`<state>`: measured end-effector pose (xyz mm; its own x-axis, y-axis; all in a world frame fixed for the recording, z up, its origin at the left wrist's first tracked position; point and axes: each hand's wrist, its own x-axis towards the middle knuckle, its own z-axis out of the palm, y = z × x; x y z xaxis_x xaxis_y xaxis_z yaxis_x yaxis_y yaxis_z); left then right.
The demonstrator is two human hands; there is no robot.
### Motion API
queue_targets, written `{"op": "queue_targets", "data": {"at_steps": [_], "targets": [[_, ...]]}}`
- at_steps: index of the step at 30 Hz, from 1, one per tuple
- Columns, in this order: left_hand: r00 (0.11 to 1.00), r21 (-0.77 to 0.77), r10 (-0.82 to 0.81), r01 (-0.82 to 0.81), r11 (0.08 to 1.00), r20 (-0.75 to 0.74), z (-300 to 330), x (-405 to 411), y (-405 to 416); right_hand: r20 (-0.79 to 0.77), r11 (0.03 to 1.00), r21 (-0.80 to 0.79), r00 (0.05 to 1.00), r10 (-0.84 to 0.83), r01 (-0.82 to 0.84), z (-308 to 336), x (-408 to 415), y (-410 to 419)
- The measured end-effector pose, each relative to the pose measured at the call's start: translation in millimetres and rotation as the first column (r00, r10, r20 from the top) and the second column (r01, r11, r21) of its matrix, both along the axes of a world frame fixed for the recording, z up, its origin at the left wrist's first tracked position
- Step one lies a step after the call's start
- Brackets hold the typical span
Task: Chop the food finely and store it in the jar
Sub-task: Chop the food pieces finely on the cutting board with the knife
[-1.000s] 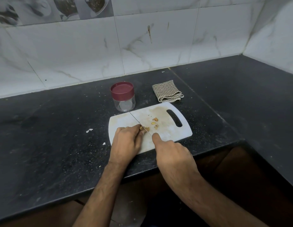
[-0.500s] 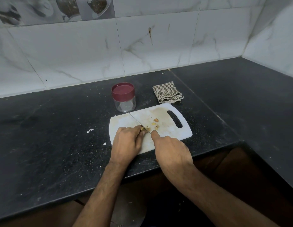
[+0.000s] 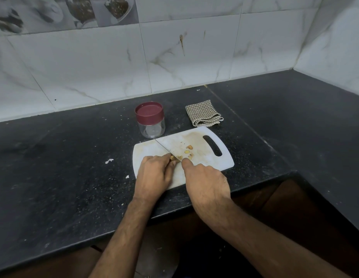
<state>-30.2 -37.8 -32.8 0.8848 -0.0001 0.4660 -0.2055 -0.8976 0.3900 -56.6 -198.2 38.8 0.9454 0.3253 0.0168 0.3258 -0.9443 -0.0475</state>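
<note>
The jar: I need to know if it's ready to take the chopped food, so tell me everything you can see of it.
The jar is small and round, with a clear body that looks like glass or plastic and a dark red lid seated on top, so it is closed. It looks empty. It stands upright on the black counter, just behind the far left corner of the white cutting board, left of the folded checked cloth. Neither of the hands touches it; the knife tip points toward its base.

The cutting board [image 3: 154, 151] is white with brown stains, the jar [image 3: 151, 127] clear under a maroon lid [image 3: 149, 113], the cloth [image 3: 203, 113] brown-and-white checked, the counter [image 3: 64, 157] speckled black.
</note>
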Motion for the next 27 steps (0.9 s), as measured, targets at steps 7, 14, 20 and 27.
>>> {"op": "queue_targets", "data": {"at_steps": [7,14,20,27], "targets": [[1.0,0.032,0.008,-0.009,0.999,0.007,4.2,-3.4,-5.6,0.014,0.996,-0.083,1.0,-0.028,0.029,3.8,-6.0,4.7],[1.0,0.04,0.017,-0.017,0.999,0.001,2.3,-2.2,-3.5,0.044,0.988,-0.151,0.999,-0.021,0.028,5.2,-2.9,1.8],[0.999,0.032,0.026,-0.025,0.999,-0.034,4.6,-2.5,-3.5,-0.023,0.995,-0.092,0.999,-0.041,0.039,2.0,5.8,-8.4],[0.999,0.021,0.019,-0.018,1.0,-0.031,8.5,-4.7,-5.6,-0.102,0.998,0.052,0.994,-0.043,0.048,7.6,11.1,-21.6]]}}
